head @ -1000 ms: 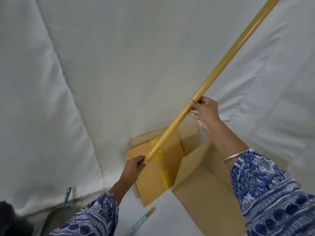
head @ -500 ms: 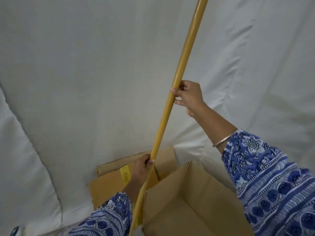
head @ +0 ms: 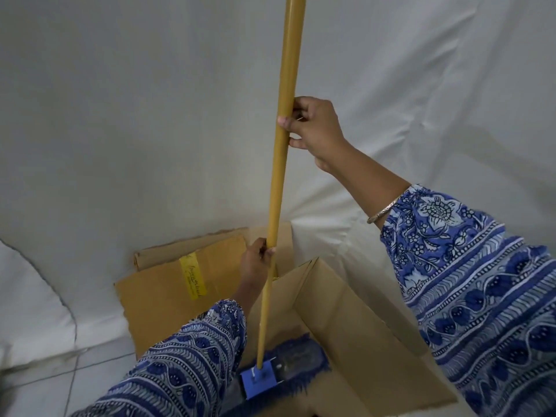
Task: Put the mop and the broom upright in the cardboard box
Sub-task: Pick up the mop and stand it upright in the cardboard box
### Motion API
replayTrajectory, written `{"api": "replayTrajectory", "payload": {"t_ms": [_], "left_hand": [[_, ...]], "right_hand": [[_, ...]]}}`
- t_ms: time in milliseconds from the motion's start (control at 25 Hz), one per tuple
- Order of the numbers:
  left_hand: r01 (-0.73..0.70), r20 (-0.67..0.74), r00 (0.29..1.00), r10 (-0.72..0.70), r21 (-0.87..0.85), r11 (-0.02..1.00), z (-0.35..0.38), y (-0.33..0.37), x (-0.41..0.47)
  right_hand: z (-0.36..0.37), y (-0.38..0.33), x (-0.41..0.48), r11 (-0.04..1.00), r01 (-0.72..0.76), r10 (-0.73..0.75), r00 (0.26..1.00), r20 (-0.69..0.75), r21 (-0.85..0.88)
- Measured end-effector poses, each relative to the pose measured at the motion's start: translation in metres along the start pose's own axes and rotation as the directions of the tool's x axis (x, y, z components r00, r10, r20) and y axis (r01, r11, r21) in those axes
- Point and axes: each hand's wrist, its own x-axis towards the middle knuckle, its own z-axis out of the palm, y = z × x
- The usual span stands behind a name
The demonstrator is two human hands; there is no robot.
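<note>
White sheet behind, flattened cardboard beside my cardboard box; both hands, left hand and right hand, grip the mop (head now inside), swung upright since before

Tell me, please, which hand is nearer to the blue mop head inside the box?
Left. The left hand grips the yellow handle low down, just above the cardboard box holding the blue mop head; the right hand grips the handle much higher.
</note>
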Motion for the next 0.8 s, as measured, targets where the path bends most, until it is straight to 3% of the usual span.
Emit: {"api": "replayTrajectory", "payload": {"t_ms": [360, 680, 800], "left_hand": [[0.200, -0.187, 0.964, -0.189, 0.042, 0.979, 0.073, -0.014, 0.053], [0.252, -0.365, 0.905, -0.219, 0.043, 0.967, 0.077, -0.014, 0.076], [0.311, -0.356, 0.896, -0.264, 0.081, 0.947, 0.071, -0.014, 0.085]], "right_hand": [[-0.029, 0.083, 0.079, 0.999, -0.035, 0.029, 0.982, 0.186, 0.025], [-0.017, 0.080, 0.116, 0.999, 0.018, -0.030, 0.951, 0.309, 0.040], [-0.010, 0.083, 0.124, 1.000, 0.011, -0.020, 0.944, 0.329, 0.030]]}}
